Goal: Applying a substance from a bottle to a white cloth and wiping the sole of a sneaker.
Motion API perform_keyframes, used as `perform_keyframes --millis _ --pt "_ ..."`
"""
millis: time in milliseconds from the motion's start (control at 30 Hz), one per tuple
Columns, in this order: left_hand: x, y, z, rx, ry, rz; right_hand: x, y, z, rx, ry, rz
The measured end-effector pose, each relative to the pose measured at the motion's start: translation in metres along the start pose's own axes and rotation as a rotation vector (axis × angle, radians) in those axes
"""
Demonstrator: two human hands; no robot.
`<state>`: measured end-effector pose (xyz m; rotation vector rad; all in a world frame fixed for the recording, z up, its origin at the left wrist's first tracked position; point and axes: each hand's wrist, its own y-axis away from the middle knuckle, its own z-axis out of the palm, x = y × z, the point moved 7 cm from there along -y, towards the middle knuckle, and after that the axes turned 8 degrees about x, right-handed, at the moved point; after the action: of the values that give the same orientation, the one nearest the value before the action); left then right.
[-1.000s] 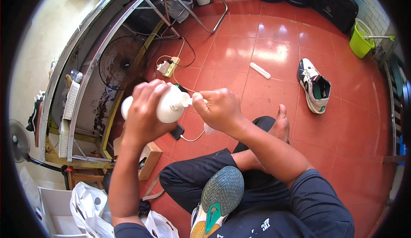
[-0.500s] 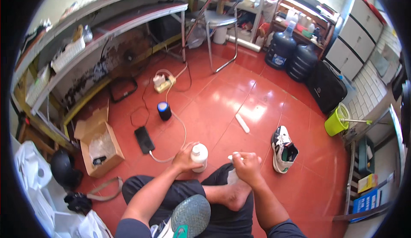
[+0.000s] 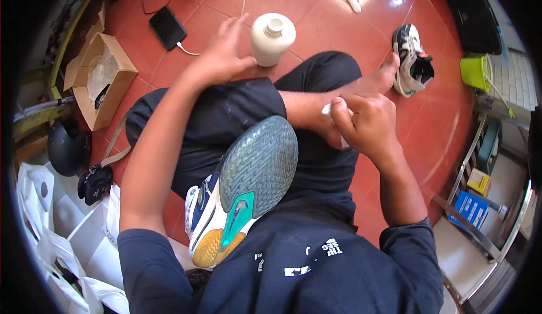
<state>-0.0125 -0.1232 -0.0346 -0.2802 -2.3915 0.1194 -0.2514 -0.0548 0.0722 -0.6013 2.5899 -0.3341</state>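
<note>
Bottle (image 3: 271, 46), white and round-shouldered, stands upright on the red tile floor (image 3: 316, 29), just beyond the crossed legs, with its narrow neck uncovered. From my end I see the left hand (image 3: 224, 54) just beside it, fingers spread and reaching past its left side; I can't tell whether the thumb touches the bottle near its base. My right hand (image 3: 368, 121) is curled into a fist above the bare ankle, pinching a small white piece (image 3: 328, 110) that pokes out by the thumb; most of it is hidden, so I can't say what it is.

A shoe (image 3: 257, 167) lies on the lap, its grey-green sole turned up toward my camera. Another shoe (image 3: 412, 63), white and black, rests on the floor near the toes of the bare foot (image 3: 372, 85). Farther left I have a black phone (image 3: 167, 28) with a white cable plugged in, and an open cardboard box (image 3: 110, 104). Over to the right stands a lime-green bucket (image 3: 475, 74).
</note>
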Motion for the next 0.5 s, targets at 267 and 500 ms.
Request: perform_keyframes --millis 267,500 --pt "0.106 0.094 -0.011 -0.472 0.307 -0.252 -0.001 0.027 0.023 -0.188 -0.041 0.065" --pt "0.067 0.102 -0.020 -0.490 0.893 -0.660 -0.005 0.018 0.018 -0.086 -0.084 0.046"
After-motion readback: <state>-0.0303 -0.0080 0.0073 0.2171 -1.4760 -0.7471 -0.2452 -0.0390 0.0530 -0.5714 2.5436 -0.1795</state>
